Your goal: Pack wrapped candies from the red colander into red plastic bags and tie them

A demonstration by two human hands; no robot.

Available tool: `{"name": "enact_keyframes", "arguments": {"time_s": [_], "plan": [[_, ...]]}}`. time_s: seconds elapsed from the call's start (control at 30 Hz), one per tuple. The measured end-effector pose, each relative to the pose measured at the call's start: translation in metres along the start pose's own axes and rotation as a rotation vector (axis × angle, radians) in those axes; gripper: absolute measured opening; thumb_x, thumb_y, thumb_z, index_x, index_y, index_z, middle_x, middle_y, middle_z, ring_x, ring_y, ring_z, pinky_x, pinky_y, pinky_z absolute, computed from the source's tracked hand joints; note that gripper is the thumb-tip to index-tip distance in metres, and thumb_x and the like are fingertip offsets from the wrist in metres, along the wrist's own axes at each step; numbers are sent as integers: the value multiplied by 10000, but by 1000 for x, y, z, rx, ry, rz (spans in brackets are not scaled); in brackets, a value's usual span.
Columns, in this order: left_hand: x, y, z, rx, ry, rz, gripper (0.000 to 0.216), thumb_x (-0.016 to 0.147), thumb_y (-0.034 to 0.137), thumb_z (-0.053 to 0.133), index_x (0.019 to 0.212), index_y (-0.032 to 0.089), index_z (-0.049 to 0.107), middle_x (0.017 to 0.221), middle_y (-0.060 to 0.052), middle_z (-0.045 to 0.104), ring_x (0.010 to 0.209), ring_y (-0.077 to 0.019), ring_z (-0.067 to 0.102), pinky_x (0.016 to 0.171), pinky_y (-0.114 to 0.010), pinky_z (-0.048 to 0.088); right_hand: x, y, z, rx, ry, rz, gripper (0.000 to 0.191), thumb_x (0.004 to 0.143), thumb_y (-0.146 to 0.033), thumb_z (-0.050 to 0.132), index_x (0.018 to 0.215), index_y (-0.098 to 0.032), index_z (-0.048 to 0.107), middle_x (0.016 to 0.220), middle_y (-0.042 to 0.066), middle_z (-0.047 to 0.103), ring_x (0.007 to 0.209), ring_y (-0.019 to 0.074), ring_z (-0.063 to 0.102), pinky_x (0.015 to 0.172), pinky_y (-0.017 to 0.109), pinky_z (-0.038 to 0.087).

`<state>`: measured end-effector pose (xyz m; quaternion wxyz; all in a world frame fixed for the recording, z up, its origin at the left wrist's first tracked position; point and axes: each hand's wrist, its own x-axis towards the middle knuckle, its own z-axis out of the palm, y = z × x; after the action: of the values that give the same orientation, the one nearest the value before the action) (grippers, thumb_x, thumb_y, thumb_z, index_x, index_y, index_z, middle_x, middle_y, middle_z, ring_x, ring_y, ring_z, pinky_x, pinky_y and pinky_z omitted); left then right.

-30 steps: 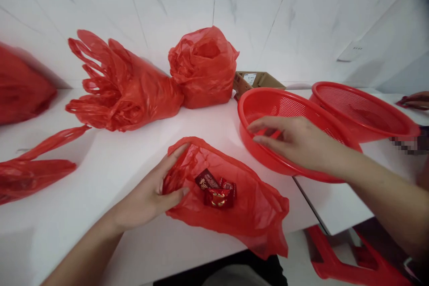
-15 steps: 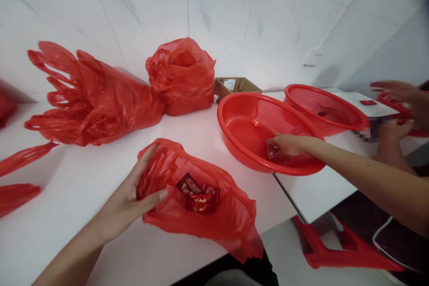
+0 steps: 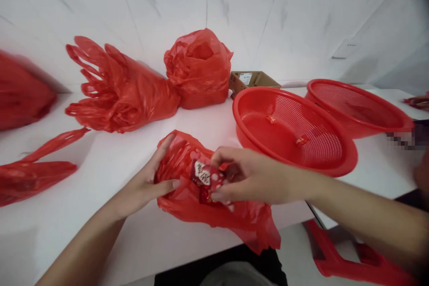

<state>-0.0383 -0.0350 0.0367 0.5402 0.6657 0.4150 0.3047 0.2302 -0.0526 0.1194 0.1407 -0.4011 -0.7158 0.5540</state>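
White marbled wall panels rise behind a white bench [image 3: 100, 161] strewn with red plastic. At the near edge lies a red bag [image 3: 187, 201], its mouth facing right and away from the person, its tail drooping over the bench edge. The left hand [image 3: 147, 185] pinches the bag's left rim, thumb on top and fingers beneath, holding the mouth spread. The right hand [image 3: 248, 178] is closed around a few wrapped candies [image 3: 204, 176] right at the mouth, touching the plastic; it is the nearer hand to them, and they sit between the two hands. Whether the candies are already inside the bag or just above its rim cannot be told, since the fingers cover most of them, and their count is unclear.

Just right of the bag stands a red mesh basket [image 3: 335, 165] with two small candies left inside, and a second basket [image 3: 395, 123] is behind it. Further back are a stuffed bag [image 3: 199, 69], a bundle of bags [image 3: 117, 91] and a cardboard box [image 3: 254, 80]. Another person's fingers are cut off at the right edge.
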Motion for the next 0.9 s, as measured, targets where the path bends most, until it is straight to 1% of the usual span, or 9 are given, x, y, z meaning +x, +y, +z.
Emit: {"name": "enact_keyframes", "arguments": {"time_s": [0.13, 0.23, 0.33, 0.43, 0.53, 0.63, 0.73, 0.8, 0.9], "plan": [[-2, 1, -2, 62, -14, 16, 893, 843, 289, 597, 1521, 393, 26, 1613, 6, 117, 1453, -329, 158, 1141, -509, 265, 27, 21, 23, -405, 132, -77, 196, 809, -277, 664, 974, -218, 577, 1027, 35, 615, 946, 192, 580, 819, 362, 474], [-3, 1, -3, 240, -18, 62, 864, 863, 218, 539, 1527, 365, 6, 1618, 4, 82, 1461, -310, 134, 1162, -500, 214, 32, 34, 19, -509, 170, -118, 247, 835, -295, 628, 1073, -248, 582, 1099, 45, 611, 1041, 218, 567, 880, 396, 472], [-4, 1, -2, 417, -1, 112, 843, 855, 177, 518, 1536, 329, 45, 1610, -13, 138, 1442, -302, 220, 1174, -481, 200, 26, 31, 15, -529, 131, -134, 363, 839, -336, 621, 1192, -279, 560, 1213, 46, 593, 1118, 239, 556, 914, 411, 474], [-4, 1, -1, 444, 18, 134, 815, 853, 182, 506, 1537, 318, 83, 1596, -13, 199, 1413, -299, 299, 1161, -452, 263, 14, 13, -2, -429, 171, -166, 412, 871, -400, 592, 1262, -292, 521, 1264, 28, 583, 1113, 202, 572, 926, 360, 483], [-4, 0, -2, 445, 33, 146, 802, 857, 201, 506, 1538, 305, 95, 1601, -7, 183, 1440, -293, 228, 1173, -436, 221, 1, 1, -46, -454, 426, -136, 340, 898, -437, 551, 1168, -230, 562, 1205, 49, 609, 1039, 177, 589, 908, 321, 479], [-3, -2, -3, 466, 29, 150, 799, 870, 252, 511, 1540, 298, 79, 1606, -18, 159, 1451, -301, 186, 1174, -462, 179, -18, 21, -106, -701, 554, 94, 321, 887, -399, 547, 1126, -186, 580, 1202, 94, 603, 1048, 217, 564, 916, 356, 435], [-1, -8, -4, 484, 21, 150, 800, 882, 297, 515, 1538, 313, 58, 1604, -23, 169, 1445, -308, 207, 1165, -493, 169, -43, 68, -148, -828, 413, 502, 383, 832, -314, 573, 1175, -142, 578, 1164, 162, 607, 981, 251, 575, 843, 364, 429], [1, -12, -5, 492, 18, 148, 792, 891, 322, 513, 1536, 333, 53, 1603, -17, 172, 1444, -313, 209, 1160, -510, 159, -58, 99, -157, -848, 384, 601, 298, 794, -232, 575, 1072, -135, 622, 1018, 161, 646, 845, 234, 583, 760, 357, 428], [2, -19, -5, 467, 26, 130, 789, 895, 368, 507, 1530, 368, 40, 1612, -1, 133, 1448, -323, 188, 1155, -508, 150, -67, 127, -158, -852, 350, 598, 109, 776, -157, 530, 798, -188, 632, 784, 79, 641, 667, 176, 537, 681, 327, 413]]}}
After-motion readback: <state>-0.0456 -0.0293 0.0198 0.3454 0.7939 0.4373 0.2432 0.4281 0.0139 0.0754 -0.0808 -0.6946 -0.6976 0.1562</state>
